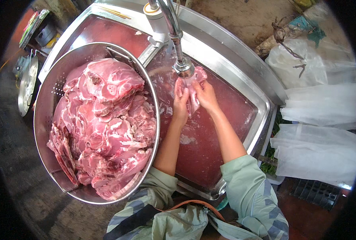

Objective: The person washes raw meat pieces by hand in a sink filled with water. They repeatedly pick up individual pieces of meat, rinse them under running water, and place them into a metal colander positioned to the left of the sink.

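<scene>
Both of my hands hold one piece of raw meat (193,99) beneath the chrome faucet head (184,69), and water falls on it. My left hand (181,103) grips its left side, thumb on top. On the other side, my right hand (206,95) has its fingers around the meat, partly hidden by it. Below them, reddish water fills the right basin of the stainless steel sink (263,111), with pale scraps floating in it. To the left, a large perforated metal colander (43,120) is heaped with raw meat cuts (106,126), some with bone showing.
The left basin also contains reddish water (112,33). Behind it, chopsticks (113,12) lie on the sink's rim near the white faucet body (156,19). White translucent sheets (318,153) hang at the right, above a black plastic crate (315,192). A metal lid (28,87) stands at far left.
</scene>
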`<state>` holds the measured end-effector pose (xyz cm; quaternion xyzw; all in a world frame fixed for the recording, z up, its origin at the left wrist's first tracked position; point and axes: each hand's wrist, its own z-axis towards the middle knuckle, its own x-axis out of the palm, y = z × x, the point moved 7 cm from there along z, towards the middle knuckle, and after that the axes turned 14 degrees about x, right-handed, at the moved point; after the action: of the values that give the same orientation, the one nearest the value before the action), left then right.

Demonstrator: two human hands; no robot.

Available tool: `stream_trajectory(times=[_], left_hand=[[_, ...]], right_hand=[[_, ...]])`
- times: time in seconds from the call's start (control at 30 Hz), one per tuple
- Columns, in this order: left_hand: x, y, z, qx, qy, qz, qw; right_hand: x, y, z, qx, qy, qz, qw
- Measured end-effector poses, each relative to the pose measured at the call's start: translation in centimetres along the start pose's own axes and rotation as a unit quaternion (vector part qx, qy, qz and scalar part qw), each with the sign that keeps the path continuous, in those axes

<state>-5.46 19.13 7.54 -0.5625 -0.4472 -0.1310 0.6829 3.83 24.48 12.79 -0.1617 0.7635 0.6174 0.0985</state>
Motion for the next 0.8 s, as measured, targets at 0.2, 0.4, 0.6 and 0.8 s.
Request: stream_trajectory(times=[0.2,0.4,0.6,0.8], left_hand=[[-0.1,-0.3,0.9,-0.039,-0.026,-0.056,0.997],[-0.9,-0.2,1.4,-0.034,-0.034,0.081,0.996],[-2.0,-0.1,1.3,0.028,-0.093,0.179,0.979],[-1.6,-1.3,1.0,0.091,-0.120,0.216,0.965]], right_hand=[[-0.8,0.4,0.4,0.030,-0.025,-0.008,0.999],[-1.1,0.4,0.9,0.009,-0.047,0.032,0.998],[-0.6,0.4,0.4,0.039,-0.049,-0.004,0.998],[-0.7,0.5,-0.1,-0.016,-0.085,-0.003,0.996]])
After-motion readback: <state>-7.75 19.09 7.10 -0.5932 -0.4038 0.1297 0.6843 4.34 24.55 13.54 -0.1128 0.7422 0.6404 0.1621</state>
